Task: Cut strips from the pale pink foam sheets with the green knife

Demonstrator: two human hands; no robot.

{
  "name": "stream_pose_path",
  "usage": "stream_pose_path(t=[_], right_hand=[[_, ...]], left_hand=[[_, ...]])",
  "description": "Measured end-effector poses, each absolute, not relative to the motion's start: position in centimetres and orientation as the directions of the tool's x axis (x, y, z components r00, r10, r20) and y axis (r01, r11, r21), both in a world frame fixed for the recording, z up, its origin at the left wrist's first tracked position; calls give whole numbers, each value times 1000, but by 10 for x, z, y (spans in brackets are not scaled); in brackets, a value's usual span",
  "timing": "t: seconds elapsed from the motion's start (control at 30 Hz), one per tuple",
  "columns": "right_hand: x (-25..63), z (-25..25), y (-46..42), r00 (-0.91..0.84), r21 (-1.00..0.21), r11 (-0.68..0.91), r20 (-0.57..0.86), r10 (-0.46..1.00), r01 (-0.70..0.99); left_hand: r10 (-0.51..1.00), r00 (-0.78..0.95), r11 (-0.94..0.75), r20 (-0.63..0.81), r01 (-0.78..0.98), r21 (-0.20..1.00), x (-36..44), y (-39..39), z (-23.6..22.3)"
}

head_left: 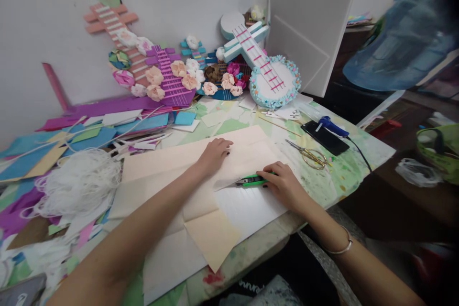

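Note:
My left hand lies on a large cream sheet of paper, fingers stretched toward the right. My right hand has its fingers on the rear end of a green and black utility knife, whose blade points left, low over the paper. A white sheet shows beneath the cream one near the front edge. One corner of the cream paper, a folded flap, hangs toward me.
Gold-handled scissors, a black phone and a blue glue gun lie at right. White string and coloured card scraps cover the left. Decorated paper instruments, including a round white one, lean against the wall.

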State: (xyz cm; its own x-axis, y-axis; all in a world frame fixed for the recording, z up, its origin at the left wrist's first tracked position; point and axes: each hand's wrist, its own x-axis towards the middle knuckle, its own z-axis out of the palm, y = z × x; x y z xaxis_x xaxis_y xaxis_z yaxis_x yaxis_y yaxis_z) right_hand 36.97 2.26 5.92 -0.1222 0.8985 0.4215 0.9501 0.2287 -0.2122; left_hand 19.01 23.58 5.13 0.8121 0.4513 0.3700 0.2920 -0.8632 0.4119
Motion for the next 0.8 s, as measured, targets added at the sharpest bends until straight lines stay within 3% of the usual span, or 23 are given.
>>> stream_pose_path(t=[0.2, 0.43, 0.8], right_hand=[[368, 60, 23, -132, -225, 241, 412, 902, 944], [371, 56, 19, -149, -231, 265, 422, 894, 936], [372, 49, 34, -61, -244, 194, 465, 883, 950]], left_hand=[[366, 866, -926, 339, 304, 223, 197, 224, 50], [343, 894, -939, 288, 329, 99, 200, 223, 49], [489, 840, -872, 236, 478, 104, 196, 225, 53]])
